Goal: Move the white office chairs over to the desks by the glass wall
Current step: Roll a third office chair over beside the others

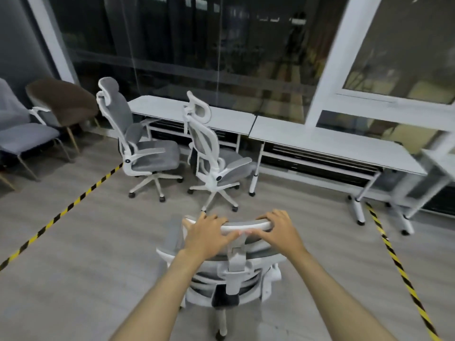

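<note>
A white office chair (234,271) with grey mesh stands right in front of me, its back toward me. My left hand (209,233) grips the left part of its headrest, fingers curled over the top edge. My right hand (280,230) grips the right part the same way. Two more white office chairs stand ahead: one (138,143) at the left desk (226,116), another (211,158) near the seam between that desk and the right desk (332,146). Both desks run along the glass wall (197,45).
Yellow-black tape (61,212) crosses the floor at left; another strip (398,264) runs at right. A brown chair (61,99) and a grey-blue chair (22,139) stand at far left. A further white table (440,163) sits at the right edge. Grey wood floor lies between me and the desks.
</note>
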Demonstrator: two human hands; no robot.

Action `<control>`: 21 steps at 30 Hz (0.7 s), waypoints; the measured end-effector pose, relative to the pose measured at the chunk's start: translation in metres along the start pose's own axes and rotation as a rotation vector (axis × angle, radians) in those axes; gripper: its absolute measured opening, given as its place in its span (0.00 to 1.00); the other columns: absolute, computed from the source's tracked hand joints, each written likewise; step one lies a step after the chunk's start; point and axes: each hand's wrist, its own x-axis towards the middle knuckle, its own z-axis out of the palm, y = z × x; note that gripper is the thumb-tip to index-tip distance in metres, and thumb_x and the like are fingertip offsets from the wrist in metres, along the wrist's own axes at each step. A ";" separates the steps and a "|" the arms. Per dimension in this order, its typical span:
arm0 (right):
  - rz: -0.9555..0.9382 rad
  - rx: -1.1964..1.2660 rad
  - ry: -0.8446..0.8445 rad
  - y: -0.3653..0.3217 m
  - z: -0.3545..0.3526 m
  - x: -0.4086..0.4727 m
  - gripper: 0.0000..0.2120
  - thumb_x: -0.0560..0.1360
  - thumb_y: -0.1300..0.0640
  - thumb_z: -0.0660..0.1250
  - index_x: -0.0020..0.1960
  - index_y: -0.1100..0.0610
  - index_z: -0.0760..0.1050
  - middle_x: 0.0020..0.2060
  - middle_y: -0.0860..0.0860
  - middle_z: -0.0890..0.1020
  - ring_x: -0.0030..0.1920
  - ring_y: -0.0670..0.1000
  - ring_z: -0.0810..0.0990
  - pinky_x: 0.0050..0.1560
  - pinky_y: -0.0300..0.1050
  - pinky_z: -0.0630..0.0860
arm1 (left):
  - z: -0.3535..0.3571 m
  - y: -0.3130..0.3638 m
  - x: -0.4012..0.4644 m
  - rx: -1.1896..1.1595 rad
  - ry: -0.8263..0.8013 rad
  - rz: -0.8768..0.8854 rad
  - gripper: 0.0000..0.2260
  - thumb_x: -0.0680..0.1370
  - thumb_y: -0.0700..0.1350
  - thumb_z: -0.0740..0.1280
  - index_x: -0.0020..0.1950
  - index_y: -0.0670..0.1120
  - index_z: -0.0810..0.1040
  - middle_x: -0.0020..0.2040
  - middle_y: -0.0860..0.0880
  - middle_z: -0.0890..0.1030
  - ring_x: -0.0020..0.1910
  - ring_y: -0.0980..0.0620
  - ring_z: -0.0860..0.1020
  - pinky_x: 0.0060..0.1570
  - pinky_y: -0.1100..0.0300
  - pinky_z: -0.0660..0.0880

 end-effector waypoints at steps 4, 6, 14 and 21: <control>0.085 -0.020 0.096 0.048 -0.022 0.038 0.35 0.59 0.18 0.64 0.49 0.45 0.82 0.42 0.41 0.74 0.53 0.43 0.68 0.48 0.33 0.66 | 0.017 0.022 0.073 0.062 0.050 0.084 0.32 0.72 0.79 0.47 0.55 0.60 0.78 0.51 0.58 0.78 0.53 0.51 0.72 0.52 0.44 0.69; 0.103 -0.030 0.171 0.075 -0.029 0.057 0.37 0.59 0.16 0.61 0.48 0.45 0.82 0.41 0.42 0.73 0.52 0.45 0.68 0.47 0.36 0.68 | 0.024 0.034 0.110 0.059 0.064 0.133 0.32 0.72 0.79 0.47 0.55 0.60 0.78 0.51 0.59 0.77 0.52 0.52 0.71 0.52 0.44 0.68; 0.158 -0.194 0.404 0.180 -0.053 0.142 0.25 0.66 0.26 0.69 0.45 0.47 0.81 0.41 0.42 0.72 0.46 0.49 0.68 0.43 0.45 0.72 | 0.059 0.077 0.277 -0.091 0.001 0.283 0.27 0.72 0.78 0.55 0.55 0.62 0.78 0.52 0.62 0.75 0.54 0.59 0.68 0.58 0.52 0.63; 0.250 -0.314 0.373 0.245 -0.091 0.212 0.28 0.71 0.24 0.59 0.51 0.46 0.80 0.45 0.43 0.74 0.48 0.50 0.70 0.47 0.48 0.74 | 0.066 0.126 0.404 -0.094 -0.103 0.369 0.23 0.74 0.75 0.59 0.57 0.61 0.76 0.54 0.66 0.71 0.56 0.62 0.65 0.65 0.49 0.65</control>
